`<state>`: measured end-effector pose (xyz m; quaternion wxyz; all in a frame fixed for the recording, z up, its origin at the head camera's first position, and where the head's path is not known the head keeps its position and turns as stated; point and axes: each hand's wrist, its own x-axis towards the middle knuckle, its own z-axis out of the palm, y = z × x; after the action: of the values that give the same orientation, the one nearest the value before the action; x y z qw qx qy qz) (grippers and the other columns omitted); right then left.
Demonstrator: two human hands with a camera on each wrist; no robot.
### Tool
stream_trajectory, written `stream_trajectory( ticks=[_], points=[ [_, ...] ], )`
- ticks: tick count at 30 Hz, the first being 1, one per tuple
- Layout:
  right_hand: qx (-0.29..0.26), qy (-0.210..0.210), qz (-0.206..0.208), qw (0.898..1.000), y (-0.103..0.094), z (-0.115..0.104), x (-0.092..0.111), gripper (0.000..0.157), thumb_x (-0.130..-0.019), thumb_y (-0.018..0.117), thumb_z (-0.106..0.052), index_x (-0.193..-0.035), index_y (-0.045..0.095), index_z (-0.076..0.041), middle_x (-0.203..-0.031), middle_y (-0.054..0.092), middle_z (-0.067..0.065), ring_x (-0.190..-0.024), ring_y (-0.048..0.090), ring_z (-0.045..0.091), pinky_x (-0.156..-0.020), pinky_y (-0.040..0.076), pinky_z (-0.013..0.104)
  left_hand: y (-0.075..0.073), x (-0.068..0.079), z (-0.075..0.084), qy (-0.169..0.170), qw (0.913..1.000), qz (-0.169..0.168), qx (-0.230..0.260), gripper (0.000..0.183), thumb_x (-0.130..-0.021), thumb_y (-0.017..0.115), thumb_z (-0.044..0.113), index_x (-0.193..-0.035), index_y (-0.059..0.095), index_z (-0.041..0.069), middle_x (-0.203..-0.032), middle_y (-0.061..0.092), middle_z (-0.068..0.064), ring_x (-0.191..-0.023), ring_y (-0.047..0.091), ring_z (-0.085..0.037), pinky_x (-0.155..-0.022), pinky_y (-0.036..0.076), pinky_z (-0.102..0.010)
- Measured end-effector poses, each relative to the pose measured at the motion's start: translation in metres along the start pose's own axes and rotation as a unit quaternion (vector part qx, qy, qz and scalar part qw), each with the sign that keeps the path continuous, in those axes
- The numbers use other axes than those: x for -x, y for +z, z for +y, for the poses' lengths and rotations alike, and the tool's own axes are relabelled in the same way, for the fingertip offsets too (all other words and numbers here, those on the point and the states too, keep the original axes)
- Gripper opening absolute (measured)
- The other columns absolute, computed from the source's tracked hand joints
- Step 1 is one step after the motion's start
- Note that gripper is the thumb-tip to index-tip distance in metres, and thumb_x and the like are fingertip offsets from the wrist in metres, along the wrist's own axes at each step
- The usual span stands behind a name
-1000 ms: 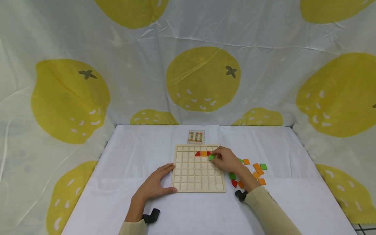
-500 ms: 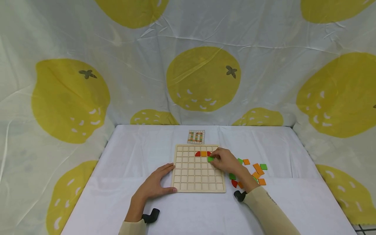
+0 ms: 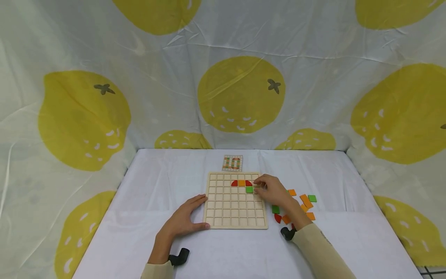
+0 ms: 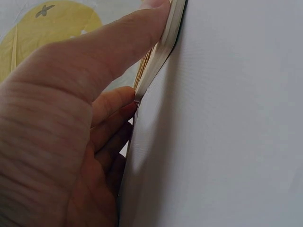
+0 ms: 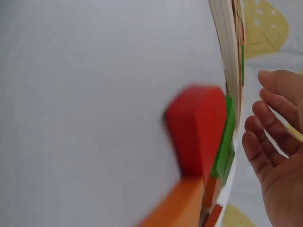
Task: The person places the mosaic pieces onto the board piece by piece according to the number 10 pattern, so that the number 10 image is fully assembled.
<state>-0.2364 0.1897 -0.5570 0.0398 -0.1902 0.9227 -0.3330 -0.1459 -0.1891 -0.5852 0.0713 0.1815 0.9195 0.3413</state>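
Observation:
A wooden grid board (image 3: pixel 224 209) lies on the table. My left hand (image 3: pixel 184 217) rests against its near-left corner, thumb at the near edge and fingers along the left edge; the left wrist view shows the thumb (image 4: pixel 113 47) touching the board's side. In the board's grid are two red quarter-round tiles, the left one (image 3: pixel 234 183) and the right one (image 3: pixel 248 183), with an orange square tile (image 3: pixel 242 183) between them. Below the right red tile sits a green square tile (image 3: pixel 249 189). My right hand (image 3: pixel 273 190) hovers just right of it, holding nothing, thumb and fingers apart.
A small pattern card (image 3: pixel 232 163) lies behind the board. Right of the board are several loose tiles, among them orange ones (image 3: pixel 306 201), a green one (image 3: pixel 312 198) and a red one (image 3: pixel 277 218). Lemon-printed cloth (image 3: pixel 240 95) hangs behind the table.
The green tile has gone from the right hand's fingers into the board's grid below the right red tile. The right hand has let go and drawn slightly right. The left hand stays put.

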Motion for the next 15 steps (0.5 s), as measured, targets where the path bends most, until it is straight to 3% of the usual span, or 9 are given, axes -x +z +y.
stream_trajectory(
  ticks=[7, 15],
  points=[
    [0.001, 0.005, 0.024, 1.000, -0.025, 0.015, 0.017, 0.026, -0.096, 0.074, -0.022, -0.118, 0.075, -0.009, -0.107, 0.070, 0.002, -0.094, 0.060, 0.019, -0.084, 0.056, 0.037, 0.001, 0.003, -0.002, -0.004, 1.0000, 0.001, 0.001, 0.097, -0.075, 0.083, 0.064, -0.156, 0.047, 0.025, -0.165, 0.040, 0.007, -0.155, 0.034, -0.026, -0.120, 0.037, -0.057],
    [0.027, 0.052, 0.040, 0.997, -0.052, 0.036, 0.045, 0.031, -0.095, 0.075, -0.025, -0.122, 0.074, -0.010, -0.111, 0.070, 0.002, -0.098, 0.060, 0.023, -0.084, 0.054, 0.040, 0.000, 0.000, -0.003, 0.002, 1.0000, -0.002, -0.003, 0.098, -0.075, 0.082, 0.066, -0.157, 0.046, 0.027, -0.165, 0.039, 0.009, -0.155, 0.034, -0.024, -0.121, 0.037, -0.055]
  ],
)
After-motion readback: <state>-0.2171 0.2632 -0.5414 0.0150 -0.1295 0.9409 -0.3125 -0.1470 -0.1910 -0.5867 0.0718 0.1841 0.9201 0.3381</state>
